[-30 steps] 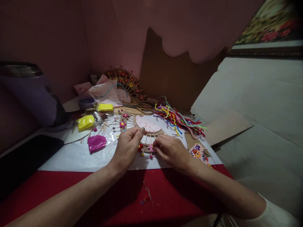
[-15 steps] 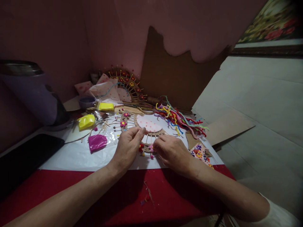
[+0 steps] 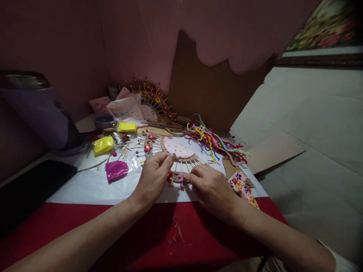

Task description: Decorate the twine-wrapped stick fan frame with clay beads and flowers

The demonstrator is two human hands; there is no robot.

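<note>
A half-round craft piece lies on white paper, with a pink dotted fabric centre [image 3: 179, 148], thin sticks fanning out and a twine-covered band [image 3: 176, 176] bearing small flowers. My left hand [image 3: 154, 174] pinches this piece at its band, thumb on top; the fingertips underneath are hidden. At the band's near side, my right hand [image 3: 215, 189] has its thumb and forefinger at a small pink flower [image 3: 180, 176], its other fingers curled below. Magenta flowers [image 3: 147, 148] sit on the band's left part, and red and yellow bits show beside my left fingers.
Left are a magenta clay packet [image 3: 117, 171], yellow clay packets [image 3: 103, 146], a black tablet-like slab [image 3: 42, 189] and a purple tumbler [image 3: 36, 113]. Behind lie scissors [image 3: 172, 130], colourful yarn strands [image 3: 212, 141] and a similar finished-looking fan [image 3: 159, 99]. Cardboard [image 3: 210, 90] leans on the wall.
My right hand has shifted slightly right and its forefinger has straightened toward the pink flower, uncovering more sticks. My left hand stays on the craft piece.
</note>
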